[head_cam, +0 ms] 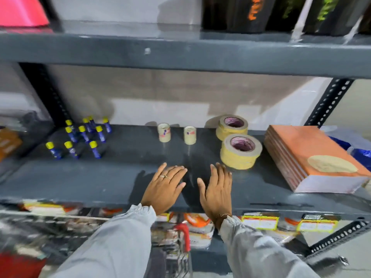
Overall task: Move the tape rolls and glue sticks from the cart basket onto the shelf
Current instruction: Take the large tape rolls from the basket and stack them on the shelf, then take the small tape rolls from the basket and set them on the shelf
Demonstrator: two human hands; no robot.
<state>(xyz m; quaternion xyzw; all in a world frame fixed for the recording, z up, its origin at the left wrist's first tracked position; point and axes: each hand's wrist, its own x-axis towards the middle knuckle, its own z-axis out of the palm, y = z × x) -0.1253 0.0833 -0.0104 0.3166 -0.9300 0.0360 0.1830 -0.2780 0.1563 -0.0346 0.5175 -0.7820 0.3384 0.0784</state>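
Both hands hover flat over the front of the dark grey shelf, fingers spread and empty: my left hand with rings, my right hand beside it. Several blue glue sticks with yellow caps stand at the shelf's back left. Two small clear tape rolls stand upright at the back centre. Two stacks of wide yellow masking tape sit to the right, just beyond my right hand. The cart basket's red handle and wire show below, between my sleeves.
A stack of orange-covered books lies at the shelf's right end, with blue plastic bags behind it. The upper shelf holds black packs and a pink object. Labelled packages hang below the shelf edge. Perforated uprights frame both sides.
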